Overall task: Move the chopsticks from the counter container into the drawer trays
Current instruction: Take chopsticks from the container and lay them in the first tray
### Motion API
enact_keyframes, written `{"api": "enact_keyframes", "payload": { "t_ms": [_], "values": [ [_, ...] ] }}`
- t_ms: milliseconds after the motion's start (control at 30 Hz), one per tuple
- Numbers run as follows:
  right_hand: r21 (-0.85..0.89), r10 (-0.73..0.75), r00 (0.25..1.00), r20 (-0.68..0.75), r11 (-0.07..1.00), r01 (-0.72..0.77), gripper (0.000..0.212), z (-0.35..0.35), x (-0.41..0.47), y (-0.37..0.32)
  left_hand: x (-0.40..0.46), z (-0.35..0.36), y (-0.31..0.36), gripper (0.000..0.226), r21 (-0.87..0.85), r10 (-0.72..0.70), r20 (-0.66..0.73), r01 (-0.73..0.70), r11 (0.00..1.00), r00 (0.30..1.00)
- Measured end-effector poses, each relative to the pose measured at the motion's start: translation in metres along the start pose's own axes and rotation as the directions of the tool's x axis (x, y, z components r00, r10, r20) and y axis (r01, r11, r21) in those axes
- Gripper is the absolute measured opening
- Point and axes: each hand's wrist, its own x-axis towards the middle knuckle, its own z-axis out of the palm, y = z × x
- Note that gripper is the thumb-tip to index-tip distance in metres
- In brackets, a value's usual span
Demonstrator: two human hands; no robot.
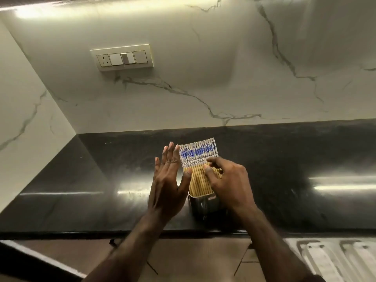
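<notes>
Because the chopsticks stand packed upright in the dark container on the surface, the left hand braces flat beside the container, fingers straight, while the right hand curls fingers round several, probably to lift them out.

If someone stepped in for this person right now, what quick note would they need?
Left hand: open, fingers straight, its thumb against the left side of the chopsticks.
Right hand: fingers curled onto the chopsticks from the right, taking a grip on them.
The chopsticks stand packed upright in the dark container on the black counter.
Done: nothing moved that shows; the container looks full.
Left: lift the chopsticks out and lay them in the drawer trays. The trays at lower right may be these, blurred.
</notes>
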Motion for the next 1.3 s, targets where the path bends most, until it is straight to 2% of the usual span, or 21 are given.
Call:
{"api": "enact_keyframes", "payload": {
  "t_ms": [300, 467, 733, 900, 1067, 1300],
  "values": [
    [-0.039, 0.046, 0.998, 0.04, 0.998, -0.044, 0.031, 0.044, 0.04, 0.008, 0.046, 0.025, -0.057, 0.06, 0.016, -0.042, 0.102, 0.04, 0.999, 0.994],
    [-0.062, 0.109, 0.992, 0.064, 0.992, -0.106, 0.033, 0.063, 0.052, 0.011, 0.066, 0.039, -0.076, 0.059, -0.063, -0.078, 0.161, 0.089, 0.994, 0.984],
    [-0.075, 0.135, 0.987, 0.084, 0.989, -0.129, 0.032, 0.079, 0.055, 0.014, 0.072, 0.051, -0.086, 0.048, -0.078, -0.107, 0.157, 0.121, 0.99, 0.982],
    [-0.077, 0.151, 0.983, 0.1, 0.987, -0.143, 0.031, 0.082, 0.056, 0.017, 0.077, 0.05, -0.082, 0.039, -0.228, -0.16, 0.067, 0.171, 0.959, 0.985],
    [-0.081, 0.158, 0.981, 0.11, 0.985, -0.149, 0.032, 0.085, 0.058, 0.019, 0.086, 0.052, -0.08, 0.024, -0.333, -0.248, 0.045, 0.249, 0.91, 0.968],
    [-0.084, 0.146, 0.982, 0.121, 0.987, -0.136, 0.034, 0.091, 0.056, 0.021, 0.091, 0.056, -0.083, 0.021, -0.443, -0.356, 0.108, 0.366, 0.818, 0.928]
  ]
}}
